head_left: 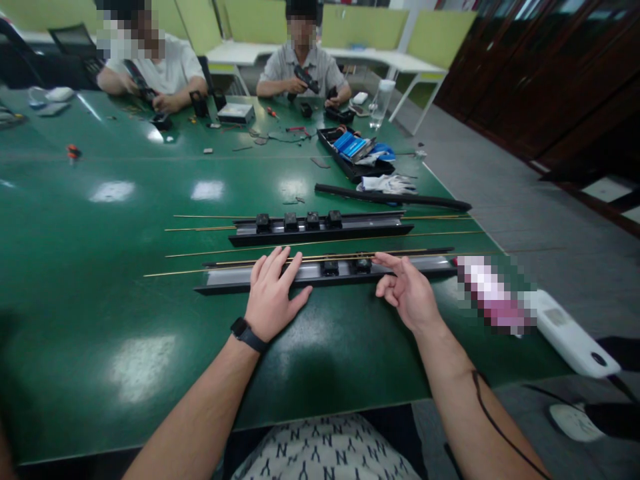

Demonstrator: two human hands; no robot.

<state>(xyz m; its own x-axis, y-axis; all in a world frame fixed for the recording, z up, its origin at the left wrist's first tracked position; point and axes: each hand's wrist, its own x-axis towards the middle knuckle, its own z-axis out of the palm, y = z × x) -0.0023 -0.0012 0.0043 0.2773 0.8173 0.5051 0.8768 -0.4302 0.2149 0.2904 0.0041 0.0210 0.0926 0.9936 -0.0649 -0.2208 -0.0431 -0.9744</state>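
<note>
A long black channel (230, 288) with a pale inner face lies crosswise in front of me, with small black blocks (330, 267) in it. Thin brass-coloured rods (173, 273) run along and over it. My left hand (273, 293), a dark watch on its wrist, rests over the channel's left half with fingers spread. My right hand (407, 290) is at the channel's right part, index finger stretched along the rods near a block and the other fingers curled; whether it pinches a rod is unclear. Behind lies a second black channel (320, 235) with several black blocks (263, 222).
A black tube (390, 196), a glove (387, 183) and a black tray (345, 163) with blue items lie farther back. At right is a white device (570, 333) beside a blurred pink object. Two people sit across the green table (165, 180), handling tools. A clear bottle (382, 103) stands near the far corner.
</note>
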